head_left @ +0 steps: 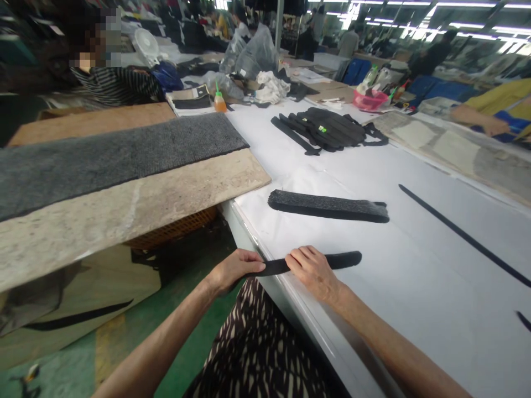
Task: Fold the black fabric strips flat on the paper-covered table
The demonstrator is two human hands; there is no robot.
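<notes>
A black fabric strip [343, 260] lies across the near edge of the white table [418, 265]. My left hand [238, 268] pinches it just off the table edge, thumb on top. Farther along, my right hand [311, 271] rests over the strip, its fingers curled down onto it. The strip's rounded right end sticks out past that hand, flat on the tabletop. Beyond both hands lies a stack of dark grey and black strips [327, 207], a little frayed at its right end.
At the left a stone-coloured board [166, 193] carries a long grey fabric panel [124, 157]. Farther back are a pile of black pieces [332, 130], a glue bottle [219, 99] and a pink basket [370, 100]. A thin black strip [464, 235] lies right. Other people sit on both sides.
</notes>
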